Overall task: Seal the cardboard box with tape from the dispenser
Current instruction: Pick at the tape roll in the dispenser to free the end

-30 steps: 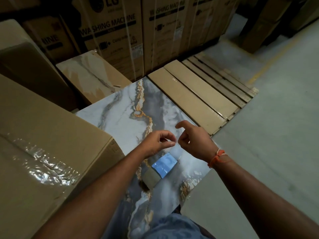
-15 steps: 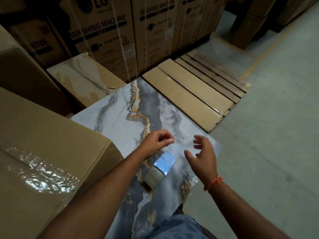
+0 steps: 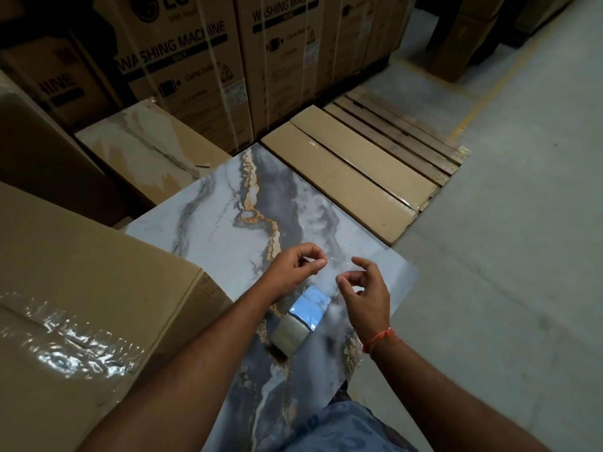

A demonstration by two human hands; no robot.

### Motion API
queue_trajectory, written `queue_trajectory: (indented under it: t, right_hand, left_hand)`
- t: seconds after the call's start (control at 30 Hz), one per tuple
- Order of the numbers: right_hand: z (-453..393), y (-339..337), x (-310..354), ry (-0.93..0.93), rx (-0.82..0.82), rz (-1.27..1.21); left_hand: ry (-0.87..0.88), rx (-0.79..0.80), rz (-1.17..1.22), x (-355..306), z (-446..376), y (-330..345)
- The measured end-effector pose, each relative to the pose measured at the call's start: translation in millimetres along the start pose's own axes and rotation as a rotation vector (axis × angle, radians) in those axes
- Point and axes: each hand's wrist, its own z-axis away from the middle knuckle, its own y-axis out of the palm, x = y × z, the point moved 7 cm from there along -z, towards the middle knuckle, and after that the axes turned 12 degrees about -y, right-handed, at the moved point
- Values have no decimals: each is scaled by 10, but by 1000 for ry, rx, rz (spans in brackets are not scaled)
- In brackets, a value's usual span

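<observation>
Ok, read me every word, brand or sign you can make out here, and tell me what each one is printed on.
"LG": left washing machine carton, top, logo partly cropped.
"WASHING MACHINE": same carton, large lettering.
"CAUTION": same carton, lower down.
"WASHING MACHINE", end cropped: right washing machine carton.
"...HINE": dark carton far left, start hidden.
Unreadable: sticker labels and small print on both cartons.
No text: tape roll, brown box.

Your forearms are bare, no sleeves. An orange thread band [image 3: 378, 339] circles your right wrist, lower right of centre; blue patterned cloth [image 3: 342, 429] shows at the bottom edge.
</observation>
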Motion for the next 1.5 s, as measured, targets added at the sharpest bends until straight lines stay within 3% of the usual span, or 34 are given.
queue_trajectory:
  t: [0.3,0.6,1.0,1.17,1.33,1.5]
  right_hand:
    - [36,-39,52,-50,-63,38]
    - [79,-21,156,-177,-12,92]
    - [151,12,200,-150,-15,165]
    - [194,57,252,-157,5,196]
    - [234,34,312,-157,7,223]
    - [240,-2,389,-181,22,270]
  left_hand:
    - [1,-52,-67,-107,27,21]
    - [-74,-27,-132,-137,30,0]
    - [-138,-88,-207,-129,133,-110]
    - [-23,-275,-313,-156,277,-265]
    - [163,-116,-486,-200,376,-194]
    - [291,-194,-646,-248,434,-114]
